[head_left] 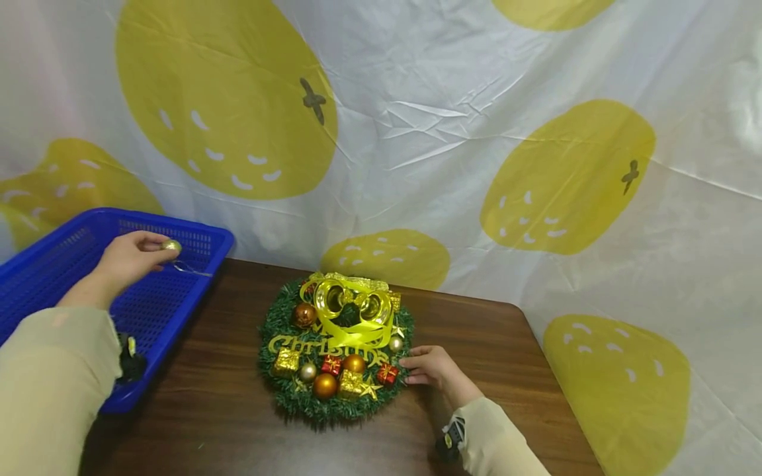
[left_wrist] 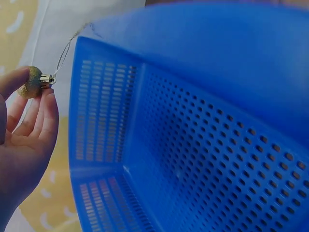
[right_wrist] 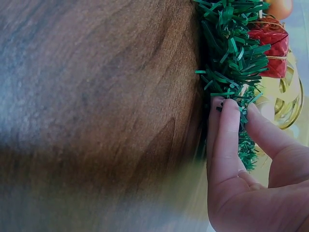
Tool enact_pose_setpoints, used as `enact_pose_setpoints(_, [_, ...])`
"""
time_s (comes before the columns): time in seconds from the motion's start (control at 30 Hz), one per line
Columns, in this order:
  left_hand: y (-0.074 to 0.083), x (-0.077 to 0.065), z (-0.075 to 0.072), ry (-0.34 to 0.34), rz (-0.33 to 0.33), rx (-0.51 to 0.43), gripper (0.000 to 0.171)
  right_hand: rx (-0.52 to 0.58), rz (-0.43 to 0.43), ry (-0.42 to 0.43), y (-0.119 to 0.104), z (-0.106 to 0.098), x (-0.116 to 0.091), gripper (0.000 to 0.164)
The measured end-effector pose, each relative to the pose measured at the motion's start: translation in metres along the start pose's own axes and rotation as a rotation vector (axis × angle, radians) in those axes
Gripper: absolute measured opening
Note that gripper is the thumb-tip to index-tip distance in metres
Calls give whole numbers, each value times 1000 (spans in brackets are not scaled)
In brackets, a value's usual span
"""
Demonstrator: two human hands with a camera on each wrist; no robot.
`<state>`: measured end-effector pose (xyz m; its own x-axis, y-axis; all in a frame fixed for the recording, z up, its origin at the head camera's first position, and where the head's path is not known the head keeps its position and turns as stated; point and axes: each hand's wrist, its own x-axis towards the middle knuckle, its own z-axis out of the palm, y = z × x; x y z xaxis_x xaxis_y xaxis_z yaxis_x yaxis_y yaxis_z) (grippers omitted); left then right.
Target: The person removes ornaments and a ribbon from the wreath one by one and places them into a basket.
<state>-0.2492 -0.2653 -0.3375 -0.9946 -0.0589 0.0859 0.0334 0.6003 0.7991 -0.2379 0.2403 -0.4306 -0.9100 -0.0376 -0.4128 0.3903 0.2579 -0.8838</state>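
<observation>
My left hand [head_left: 132, 256] pinches a small gold glitter bauble [left_wrist: 32, 83] between thumb and fingers, above the far end of the blue basket [head_left: 161, 330]. From the bauble's shiny cap trails a thin silver loop of string [left_wrist: 63, 55]. A green Christmas wreath [head_left: 280, 393] lies on the table, dressed with orange and gold balls, red and gold gift boxes, gold bells with a yellow ribbon [head_left: 363, 334] and gold lettering. At its right edge, my right hand [head_left: 437, 367] pinches the green tinsel [right_wrist: 236, 77] beside a red gift box [right_wrist: 275, 53].
The basket stands at the left of the dark wooden table [head_left: 476, 337], its perforated floor showing in the left wrist view. Behind the table hangs a white curtain [head_left: 405, 132] with yellow fruit prints. The table's right edge slants down past my right arm.
</observation>
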Motion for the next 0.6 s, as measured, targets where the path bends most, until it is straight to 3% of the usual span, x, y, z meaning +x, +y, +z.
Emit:
enact_pose_setpoints(0.33, [-16, -3, -8, 4, -16, 31, 52, 6, 1, -6, 1, 0, 1, 55])
enact_pose_setpoints(0.6, [-22, -5, -9, -14, -21, -18, 52, -8, -3, -8, -1, 1, 0, 55])
